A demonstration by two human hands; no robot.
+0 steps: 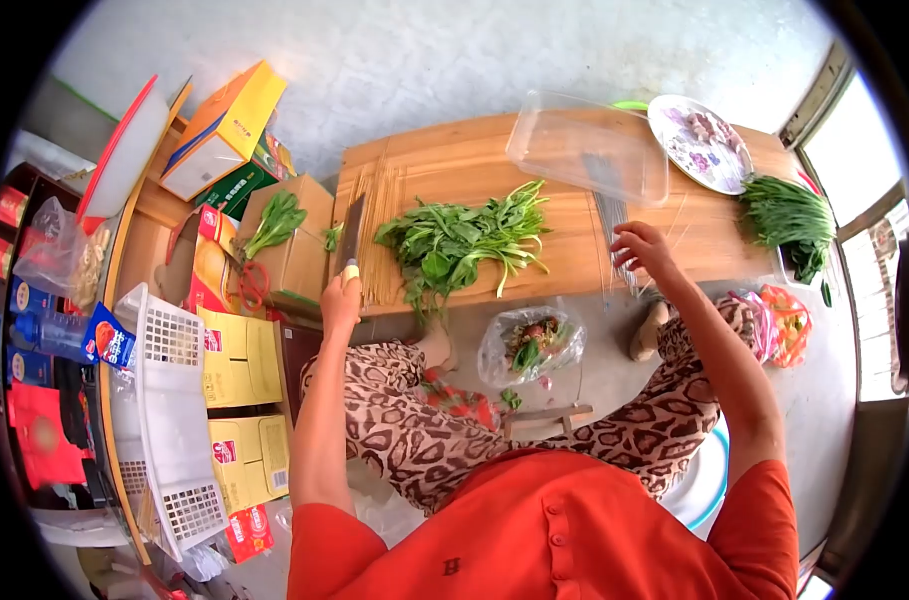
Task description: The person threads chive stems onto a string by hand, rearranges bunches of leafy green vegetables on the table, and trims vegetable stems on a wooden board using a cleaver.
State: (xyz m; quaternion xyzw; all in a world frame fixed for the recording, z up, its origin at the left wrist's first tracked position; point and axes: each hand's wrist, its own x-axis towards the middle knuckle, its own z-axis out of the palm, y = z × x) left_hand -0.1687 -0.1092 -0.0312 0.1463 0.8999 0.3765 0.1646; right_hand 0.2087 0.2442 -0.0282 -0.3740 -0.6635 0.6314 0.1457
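Observation:
My left hand (342, 302) is wrapped round the handle of a knife (353, 228), whose blade points away from me at the left end of the wooden table. To the right of the blade lies a heap of leafy green vegetables (464, 238), with some leaves hanging over the near edge. My right hand (642, 248) is over the table at the near end of a bundle of thin metal skewers (608, 205). Its fingers are loosely bent and apart; nothing shows in them. A clear plastic tray (586, 150) lies across the far part of the skewers.
On the wooden table (404, 160) are a patterned plate (699, 140) with meat and green chives (789, 215) at the right end. A plastic bag of scraps (530, 348) sits on the floor between my feet. Boxes (239, 130) and a white basket (169, 430) stand left.

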